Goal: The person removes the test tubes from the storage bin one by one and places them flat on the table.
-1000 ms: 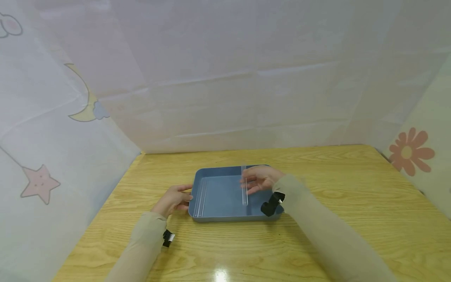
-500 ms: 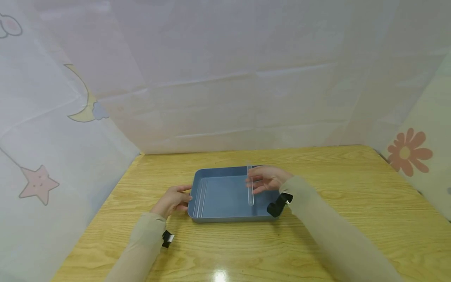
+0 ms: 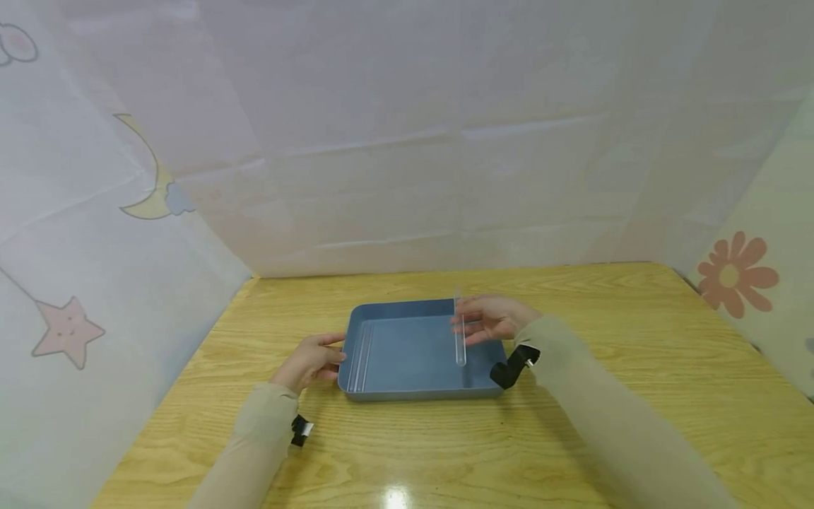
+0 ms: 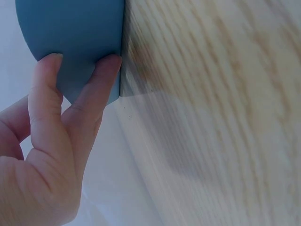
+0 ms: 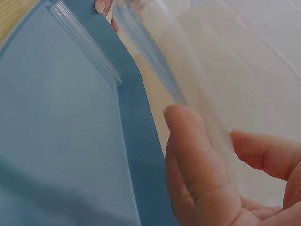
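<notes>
A shallow blue tray [image 3: 407,353] sits on the table. At its left end my left hand [image 3: 309,363] holds the wall, fingertips on the outer side in the left wrist view and a digit at the rim [image 5: 99,7] in the right wrist view. My right hand [image 3: 492,319] pinches a clear test tube [image 3: 461,346] between thumb and fingers over the tray's right part. The tube stands nearly upright in the head view, rounded end down, its upper part behind the fingers. More clear test tubes [image 3: 361,357] lie side by side along the tray's left end.
The wooden table [image 3: 407,452] reaches back to a pale cloth wall [image 3: 407,177]. Patterned cloth hangs at left, with a pink star [image 3: 67,332], and at right, with an orange flower [image 3: 738,274]. Black wrist mounts [image 3: 514,366] sit on both sleeves.
My right hand has moved to the right with the test tube, from over the tray's right-of-middle part toward its right end. My left hand and the tray have stayed nearly still.
</notes>
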Available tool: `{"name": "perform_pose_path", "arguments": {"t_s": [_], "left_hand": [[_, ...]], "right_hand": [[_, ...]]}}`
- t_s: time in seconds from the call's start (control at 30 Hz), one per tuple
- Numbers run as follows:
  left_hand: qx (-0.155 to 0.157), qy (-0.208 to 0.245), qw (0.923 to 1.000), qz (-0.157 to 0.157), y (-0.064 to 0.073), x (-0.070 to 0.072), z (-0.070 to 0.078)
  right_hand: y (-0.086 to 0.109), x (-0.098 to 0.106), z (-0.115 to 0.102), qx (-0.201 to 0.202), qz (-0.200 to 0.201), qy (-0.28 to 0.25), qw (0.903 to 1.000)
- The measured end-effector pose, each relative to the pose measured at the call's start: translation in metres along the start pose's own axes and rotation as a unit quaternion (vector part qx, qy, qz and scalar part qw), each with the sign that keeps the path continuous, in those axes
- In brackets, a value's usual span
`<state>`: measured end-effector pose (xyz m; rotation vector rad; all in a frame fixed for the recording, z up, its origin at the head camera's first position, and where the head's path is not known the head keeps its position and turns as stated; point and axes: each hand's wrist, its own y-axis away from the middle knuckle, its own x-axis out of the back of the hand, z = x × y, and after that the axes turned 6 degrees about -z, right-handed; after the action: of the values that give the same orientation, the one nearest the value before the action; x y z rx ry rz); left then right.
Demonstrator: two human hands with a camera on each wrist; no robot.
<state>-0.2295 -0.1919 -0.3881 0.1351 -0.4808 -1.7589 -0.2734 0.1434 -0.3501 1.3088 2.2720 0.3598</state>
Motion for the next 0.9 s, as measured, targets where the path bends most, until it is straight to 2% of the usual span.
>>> {"name": "perform_pose_path", "arguments": {"t_s": [0.4, 0.9], "left_hand": [[-0.002, 0.000, 1.0000, -0.003, 0.000, 0.001, -0.001], [-0.005, -0.001, 1.0000, -0.002, -0.001, 0.003, -0.002]], "right_hand": [[0.007, 0.008, 0.001, 0.004, -0.003, 0.019, 0.9998], [0.017, 0.016, 0.004, 0.013, -0.006, 0.010, 0.9998]]}}
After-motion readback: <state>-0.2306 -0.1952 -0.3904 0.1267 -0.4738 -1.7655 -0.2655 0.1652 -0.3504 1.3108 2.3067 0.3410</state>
